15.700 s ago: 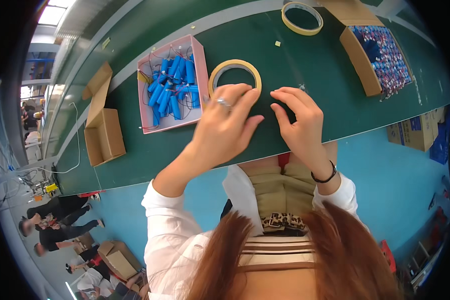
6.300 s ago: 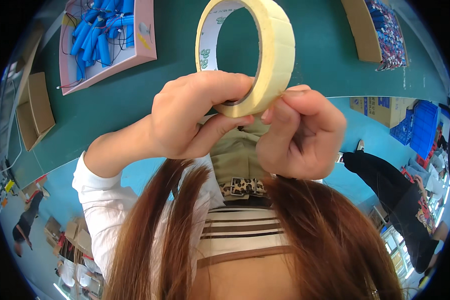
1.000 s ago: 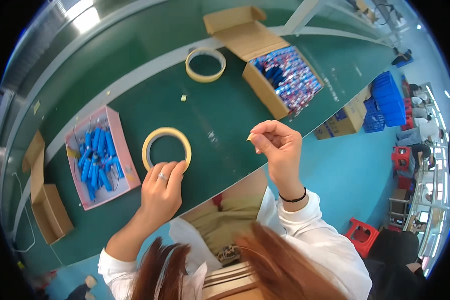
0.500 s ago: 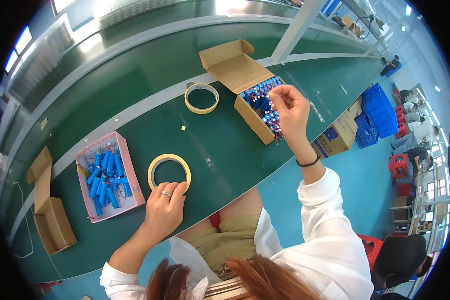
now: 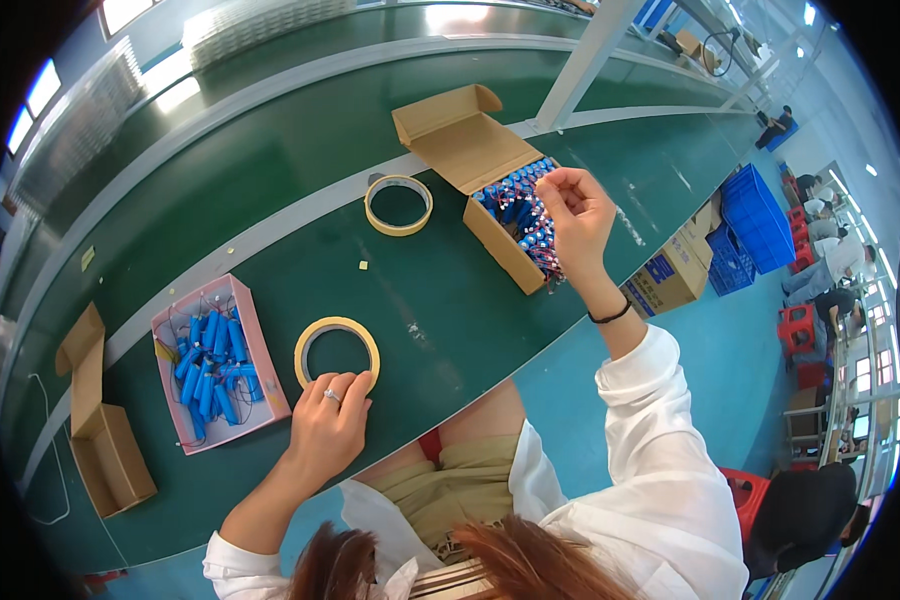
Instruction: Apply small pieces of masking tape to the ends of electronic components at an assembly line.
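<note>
**A:** Green all the way along, that surface (image 5: 440,300) — a long belt line in a factory hall, blue crates and red stools on the floor to the right. Where are the hands?

**B:** Left hand (image 5: 328,425) rests at the near edge, fingers curled loosely down, tips touching the near rim of the tape roll (image 5: 337,351) that lies flat just in front. It isn't lifting the roll, only steadying it.

**A:** And the right?

**B:** That's what has changed. A second ago the right hand (image 5: 575,212) hung in the air near the body with something small pinched between thumb and forefinger; now it is stretched out over the open cardboard box (image 5: 500,252) full of blue cells with wires. The fingers are still pinched together. Whether they hold a scrap of tape I cannot tell, it's too small.

**A:** So the roll has been put down?

**B:** Yes, some seconds back both hands held it up close; now it lies between the pink tray (image 5: 260,345) of blue cells and the box. I judge the work has moved from the roll to the box.

**A:** Anything else?

**B:** A second tape roll (image 5: 398,205) farther off, and an empty carton (image 5: 105,440) at the far left.
</note>
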A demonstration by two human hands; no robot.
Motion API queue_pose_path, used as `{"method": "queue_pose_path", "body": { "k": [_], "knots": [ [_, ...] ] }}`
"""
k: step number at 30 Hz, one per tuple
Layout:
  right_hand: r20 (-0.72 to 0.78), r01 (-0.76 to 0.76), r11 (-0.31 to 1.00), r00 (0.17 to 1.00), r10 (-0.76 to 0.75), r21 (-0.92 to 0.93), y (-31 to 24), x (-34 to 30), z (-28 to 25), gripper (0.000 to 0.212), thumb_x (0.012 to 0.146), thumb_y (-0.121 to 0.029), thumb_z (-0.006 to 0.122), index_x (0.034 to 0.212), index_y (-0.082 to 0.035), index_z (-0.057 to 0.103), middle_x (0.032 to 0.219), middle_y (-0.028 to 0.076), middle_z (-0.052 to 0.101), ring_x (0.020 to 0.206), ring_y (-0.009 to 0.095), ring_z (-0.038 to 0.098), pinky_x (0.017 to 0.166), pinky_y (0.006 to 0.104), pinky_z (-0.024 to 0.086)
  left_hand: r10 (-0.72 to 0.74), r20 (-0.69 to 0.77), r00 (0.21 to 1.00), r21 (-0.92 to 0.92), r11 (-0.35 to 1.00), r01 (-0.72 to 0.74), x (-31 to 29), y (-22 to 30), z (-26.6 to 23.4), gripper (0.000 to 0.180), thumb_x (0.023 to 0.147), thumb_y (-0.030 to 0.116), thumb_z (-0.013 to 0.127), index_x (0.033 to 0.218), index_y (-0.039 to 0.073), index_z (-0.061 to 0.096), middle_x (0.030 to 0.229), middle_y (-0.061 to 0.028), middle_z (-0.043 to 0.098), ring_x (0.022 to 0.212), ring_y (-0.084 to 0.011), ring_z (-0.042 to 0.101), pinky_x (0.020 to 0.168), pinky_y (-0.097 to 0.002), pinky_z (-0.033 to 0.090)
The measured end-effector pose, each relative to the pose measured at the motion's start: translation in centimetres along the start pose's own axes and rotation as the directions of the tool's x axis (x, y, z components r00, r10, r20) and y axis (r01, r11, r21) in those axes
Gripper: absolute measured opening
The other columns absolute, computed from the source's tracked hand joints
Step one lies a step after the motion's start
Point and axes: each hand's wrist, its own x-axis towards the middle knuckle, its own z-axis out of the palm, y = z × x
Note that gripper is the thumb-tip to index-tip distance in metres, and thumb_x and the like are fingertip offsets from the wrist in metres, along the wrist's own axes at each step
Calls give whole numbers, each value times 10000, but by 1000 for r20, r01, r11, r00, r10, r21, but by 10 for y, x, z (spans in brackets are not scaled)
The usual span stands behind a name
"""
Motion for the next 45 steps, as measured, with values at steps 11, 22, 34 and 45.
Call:
{"method": "queue_pose_path", "body": {
  "k": [11,22,34,45],
  "knots": [
    [112,93,991,990,-82,-95,3,4,0,401,750,62,603,1140,-15,551,651,-41,533,517,-10,349,475,138,291,6,4,1000,-1,1000,-6,0,-1,1,324,632,-38,632,945,-32,549,850,-144,565,778,-300,555,674,-365,464],
    [420,300,829,903,-88,-471,11,20,6,202,742,-15,620,928,-78,667,954,80,553,618,104,488,578,224,418,19,12,1000,26,999,-19,-1,1,-1,349,632,-29,640,967,-29,544,865,-140,561,795,-293,552,682,-362,459],
    [683,628,410,731,-18,-662,26,56,9,140,677,-83,634,806,-105,683,1140,95,494,1059,258,454,833,378,397,66,26,998,88,994,-68,-1,-1,-2,349,649,24,640,978,-35,541,846,-113,552,778,-245,554,657,-329,458],
    [729,676,398,684,-27,-620,24,54,9,39,689,-39,576,660,-65,572,1116,69,506,1046,244,453,809,367,375,67,39,997,102,992,-71,-2,-1,-2,351,659,29,637,989,-34,536,855,-114,543,778,-244,548,657,-330,456]
  ]
}}
